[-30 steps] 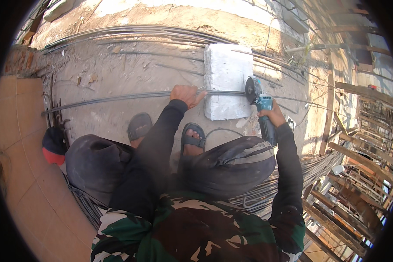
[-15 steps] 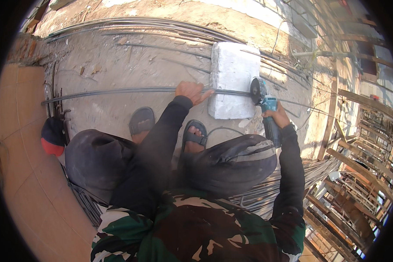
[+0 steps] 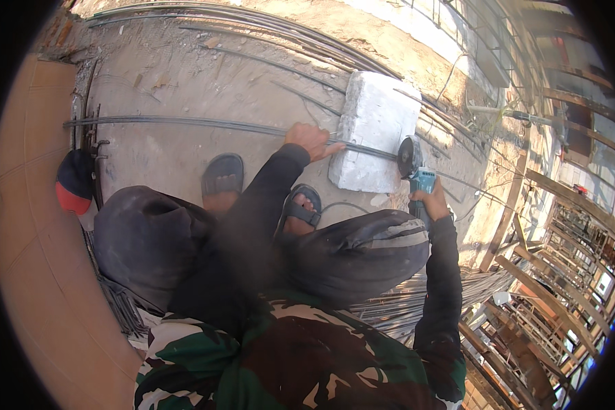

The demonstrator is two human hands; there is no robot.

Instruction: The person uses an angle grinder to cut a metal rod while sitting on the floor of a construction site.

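A small bundle of thin steel rebar rods (image 3: 198, 122) runs from the left across the ground and over a white block (image 3: 379, 123). My left hand (image 3: 310, 141) is closed around these rods just left of the block, pressing them down. In my right hand (image 3: 432, 199) is a teal and black angle grinder (image 3: 424, 180), gripped by its body. The grinder's dark disc (image 3: 409, 157) stands upright at the block's right edge, at the rods there. Whether the disc touches the rods I cannot make out.
More long rods (image 3: 253, 27) lie beyond the block, and another pile of rods (image 3: 396, 304) sits beside my right leg. At the left are a black and red cap (image 3: 75, 181) and a tiled ledge (image 3: 34, 225). Timber scaffolding (image 3: 560, 301) fills the right side. My sandalled feet are near the block.
The whole view has turned slightly, so the block and rods appear tilted clockwise. Both hands keep their hold, and the grinder stays at the block's right edge.
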